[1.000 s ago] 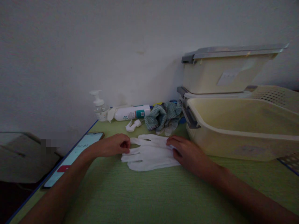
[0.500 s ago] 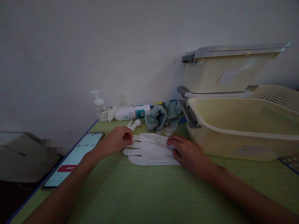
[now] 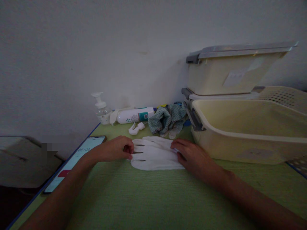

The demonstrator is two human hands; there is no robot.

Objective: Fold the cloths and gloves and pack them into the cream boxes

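A white cloth glove [image 3: 154, 154] lies flat on the green table top [image 3: 148, 198], fingers pointing left. My left hand [image 3: 116, 149] is curled at the glove's fingertips, its fingers pinched on them. My right hand [image 3: 190, 156] rests on the glove's cuff end, fingers bent and pressing it down against the table.
A phone [image 3: 74, 162] with a lit timer screen lies at the left edge. Against the wall stand a pump bottle [image 3: 100, 108], a lying spray bottle [image 3: 135, 115] and a crumpled teal cloth [image 3: 168, 119]. A cream plastic tub [image 3: 249, 132] and a lidded box [image 3: 232, 72] fill the right side.
My left hand went up to the upper glove fingers and came back down and left, pinching the fingertips. The glove's fingers now lie closer together. My right hand stayed on the cuff.
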